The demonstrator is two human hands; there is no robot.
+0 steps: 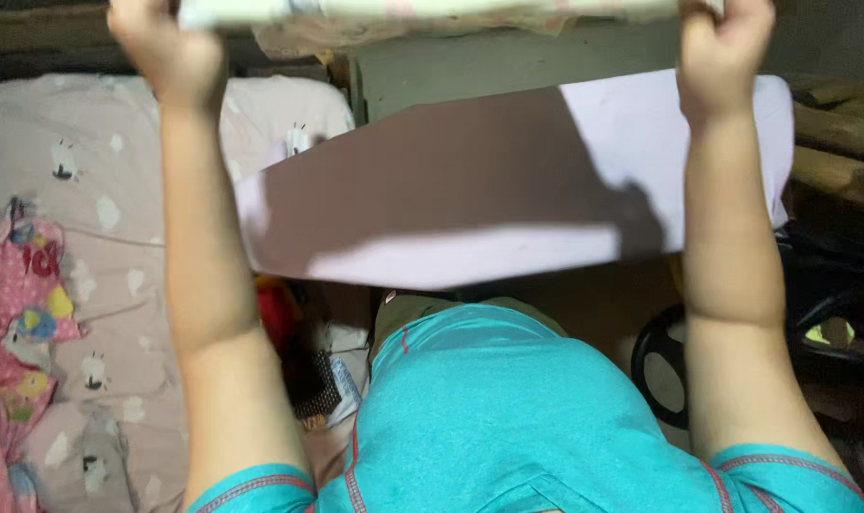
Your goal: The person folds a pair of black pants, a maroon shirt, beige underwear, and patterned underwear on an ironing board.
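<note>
I am holding both arms raised and extended toward 12 o'clock. My left hand [166, 47] is closing in a fist around the left end of a pale folded cloth [432, 9], which is running along the top edge of the view at 12 o'clock. My right hand [722, 47] is gripping the right end of the same cloth, fingers curled over it, so the cloth is stretching taut between the two hands. Below the cloth, a flat lilac board [508, 190] is lying across the centre, with the shadows of my arms falling over most of it. My teal shirt [489, 418] is filling the 6 o'clock area. At 9 o'clock, a pink bedsheet with small white animal prints [99, 285] is covering a bed, and a bright pink patterned garment [19, 323] is resting on it near the left edge. A dark round wheel-like object [655, 366] is showing at 4 o'clock, partly hidden behind my right forearm.
</note>
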